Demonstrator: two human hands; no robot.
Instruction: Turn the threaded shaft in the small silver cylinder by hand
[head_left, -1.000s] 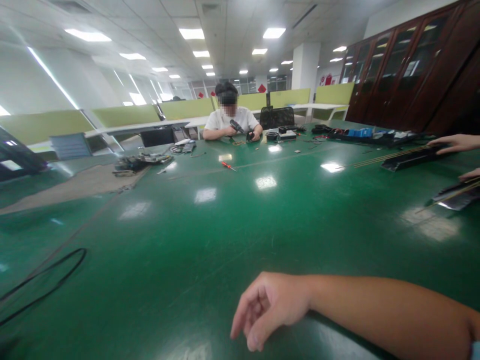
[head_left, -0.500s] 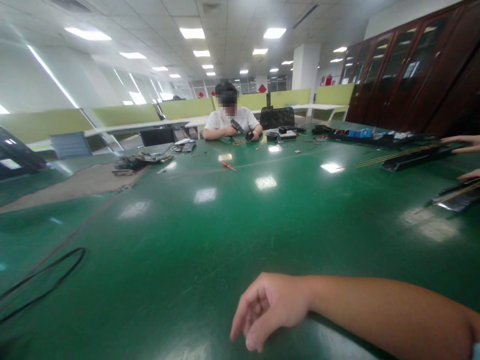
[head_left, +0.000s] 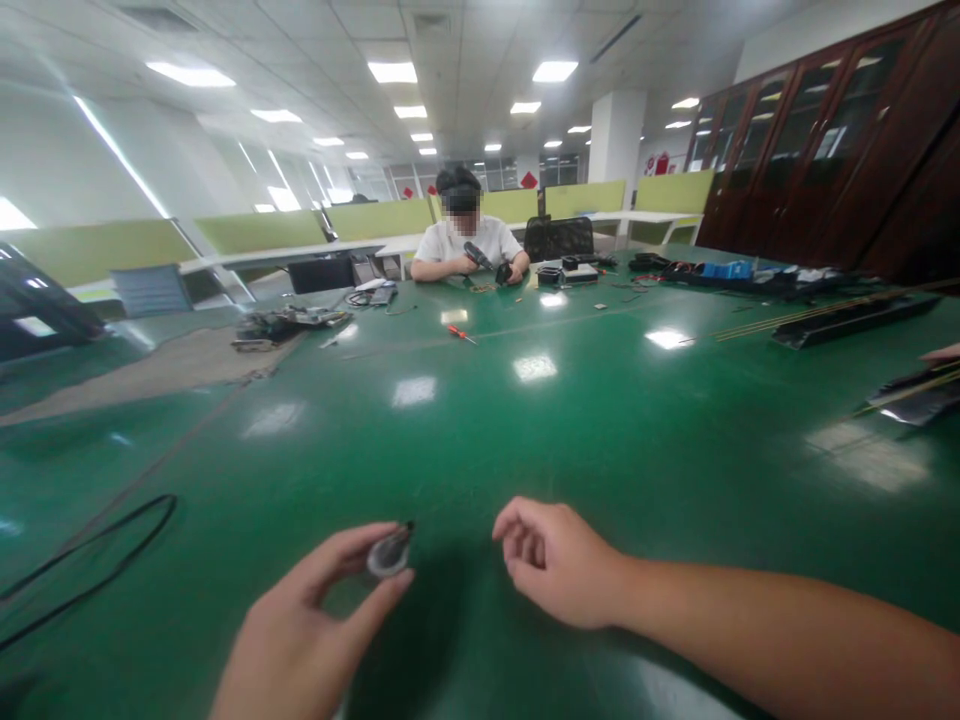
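Note:
My left hand [head_left: 322, 600] is in the lower left of the head view, thumb and fingertips pinching a small round grey piece [head_left: 388, 556]. That piece has a pale rim and a dark tip; its exact kind is unclear. To its right, my right hand [head_left: 551, 560] hovers low over the green table [head_left: 465, 450]. Its fingers are loosely curled, apart from the thumb, and nothing shows in them. The two hands do not touch each other.
A black cable [head_left: 112, 560] loops at the left. Across the table, a person [head_left: 469, 240] holds a dark tool, with a red screwdriver [head_left: 460, 333] in front. Circuit boards [head_left: 289, 325] lie far left; black channels [head_left: 847, 322] and another person's hand [head_left: 941, 355] are at right.
My left hand has come into view from below with the small grey piece. My right hand has risen slightly and curled more. The other person's hands at right have mostly left view.

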